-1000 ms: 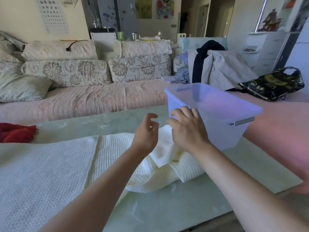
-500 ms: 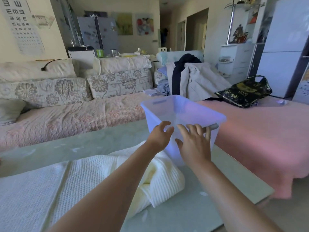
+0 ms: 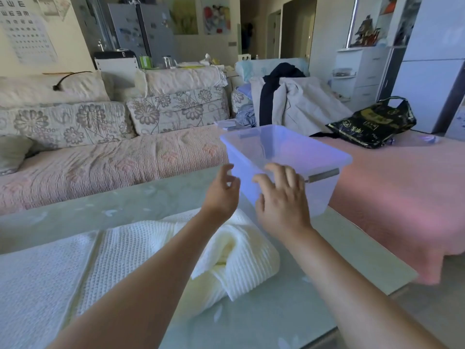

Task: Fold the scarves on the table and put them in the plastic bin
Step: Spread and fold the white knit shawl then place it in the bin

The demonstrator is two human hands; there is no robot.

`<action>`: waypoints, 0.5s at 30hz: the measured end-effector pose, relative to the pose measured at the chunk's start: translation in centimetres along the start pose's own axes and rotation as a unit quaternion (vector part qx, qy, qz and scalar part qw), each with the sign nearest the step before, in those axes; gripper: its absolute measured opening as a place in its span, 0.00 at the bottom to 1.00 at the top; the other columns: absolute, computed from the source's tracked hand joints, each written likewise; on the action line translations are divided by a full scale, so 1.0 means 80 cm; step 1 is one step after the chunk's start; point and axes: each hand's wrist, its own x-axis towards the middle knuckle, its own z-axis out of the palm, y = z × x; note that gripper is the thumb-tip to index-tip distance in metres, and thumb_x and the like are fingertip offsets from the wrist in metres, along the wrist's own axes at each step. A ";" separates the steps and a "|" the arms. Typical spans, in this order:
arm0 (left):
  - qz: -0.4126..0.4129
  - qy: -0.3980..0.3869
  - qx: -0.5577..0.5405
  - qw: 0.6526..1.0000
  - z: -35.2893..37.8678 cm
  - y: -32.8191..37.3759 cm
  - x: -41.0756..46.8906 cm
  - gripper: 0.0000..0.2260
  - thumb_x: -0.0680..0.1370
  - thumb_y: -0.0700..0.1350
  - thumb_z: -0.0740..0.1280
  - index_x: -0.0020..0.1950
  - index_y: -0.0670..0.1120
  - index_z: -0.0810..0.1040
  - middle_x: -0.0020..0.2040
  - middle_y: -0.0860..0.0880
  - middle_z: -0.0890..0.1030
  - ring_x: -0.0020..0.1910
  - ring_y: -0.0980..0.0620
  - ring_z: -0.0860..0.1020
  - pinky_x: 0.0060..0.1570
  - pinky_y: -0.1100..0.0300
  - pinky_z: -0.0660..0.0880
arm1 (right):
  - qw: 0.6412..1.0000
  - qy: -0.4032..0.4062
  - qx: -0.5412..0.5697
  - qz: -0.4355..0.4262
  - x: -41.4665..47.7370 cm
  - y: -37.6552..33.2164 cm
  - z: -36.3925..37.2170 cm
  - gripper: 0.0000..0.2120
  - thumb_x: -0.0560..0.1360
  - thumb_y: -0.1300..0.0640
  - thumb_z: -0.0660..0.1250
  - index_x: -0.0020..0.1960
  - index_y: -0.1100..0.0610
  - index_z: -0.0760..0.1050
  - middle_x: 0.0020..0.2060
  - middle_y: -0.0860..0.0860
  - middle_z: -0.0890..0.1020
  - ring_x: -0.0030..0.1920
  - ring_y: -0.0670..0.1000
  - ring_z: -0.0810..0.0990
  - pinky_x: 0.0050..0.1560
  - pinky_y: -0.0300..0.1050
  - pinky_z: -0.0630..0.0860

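Observation:
A clear plastic bin [image 3: 324, 157] stands tilted at the far right end of the table, and I see nothing inside it. My left hand [image 3: 221, 195] hovers just left of its near wall with relaxed fingers, holding nothing. My right hand [image 3: 281, 200] is spread in front of the near wall, fingers straight, at or just short of the plastic. A cream waffle-knit scarf [image 3: 241, 250] lies bunched under my forearms and spreads flat toward the left [image 3: 37, 278].
The pale green glass table [image 3: 276, 318] ends close on the right. A pink-covered couch [image 3: 392, 197] runs behind and to the right, carrying a black bag [image 3: 372, 124] and a pile of clothes [image 3: 297, 102].
The view has swung right, so the red cloth at the left is out of sight. Both hands rose off the cream scarf toward the bin's near wall.

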 end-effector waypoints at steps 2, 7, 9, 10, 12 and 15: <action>0.006 0.035 0.070 0.997 -0.025 -0.020 -0.025 0.12 0.79 0.42 0.60 0.62 0.50 0.72 0.53 0.49 0.79 0.50 0.48 0.79 0.48 0.59 0.70 | 0.982 -0.129 0.137 -0.028 -0.004 -0.027 -0.006 0.10 0.68 0.58 0.66 0.49 0.51 0.77 0.49 0.49 0.78 0.51 0.58 0.79 0.46 0.48 0.70; 0.040 -0.034 0.257 0.965 -0.076 -0.080 -0.095 0.12 0.79 0.46 0.64 0.62 0.50 0.72 0.58 0.52 0.75 0.56 0.50 0.75 0.56 0.51 0.74 | 0.870 -0.484 0.082 -0.033 -0.049 -0.064 0.014 0.32 0.75 0.46 0.67 0.76 0.38 0.59 0.68 0.48 0.70 0.69 0.54 0.68 0.59 0.49 0.70; 0.005 -0.066 0.292 0.954 -0.090 -0.096 -0.116 0.17 0.79 0.51 0.64 0.67 0.51 0.68 0.64 0.50 0.72 0.62 0.48 0.71 0.61 0.50 0.71 | 0.895 -0.443 0.039 -0.028 -0.041 -0.062 0.013 0.25 0.77 0.57 0.64 0.71 0.39 0.70 0.63 0.49 0.74 0.65 0.54 0.72 0.54 0.47 0.70; -0.021 -0.084 0.297 0.951 -0.097 -0.103 -0.126 0.20 0.79 0.52 0.65 0.69 0.51 0.66 0.66 0.49 0.70 0.63 0.47 0.70 0.62 0.50 0.71 | 0.915 -0.404 -0.006 -0.016 -0.032 -0.060 0.011 0.22 0.76 0.60 0.63 0.66 0.43 0.76 0.60 0.49 0.75 0.63 0.55 0.73 0.52 0.46 0.70; -0.055 -0.126 0.314 0.939 -0.109 -0.118 -0.141 0.27 0.76 0.52 0.68 0.72 0.51 0.62 0.68 0.48 0.67 0.64 0.47 0.70 0.62 0.51 0.71 | 0.927 -0.351 -0.131 -0.003 -0.013 -0.056 0.005 0.16 0.74 0.61 0.63 0.59 0.50 0.80 0.57 0.50 0.76 0.60 0.55 0.73 0.49 0.45 0.70; -0.046 -0.160 0.328 0.930 -0.121 -0.130 -0.147 0.30 0.74 0.51 0.69 0.73 0.53 0.61 0.66 0.50 0.71 0.63 0.50 0.72 0.60 0.53 0.73 | 0.854 -0.468 -0.228 0.004 -0.011 -0.073 0.001 0.16 0.74 0.54 0.59 0.59 0.50 0.77 0.57 0.50 0.78 0.61 0.54 0.71 0.58 0.50 0.65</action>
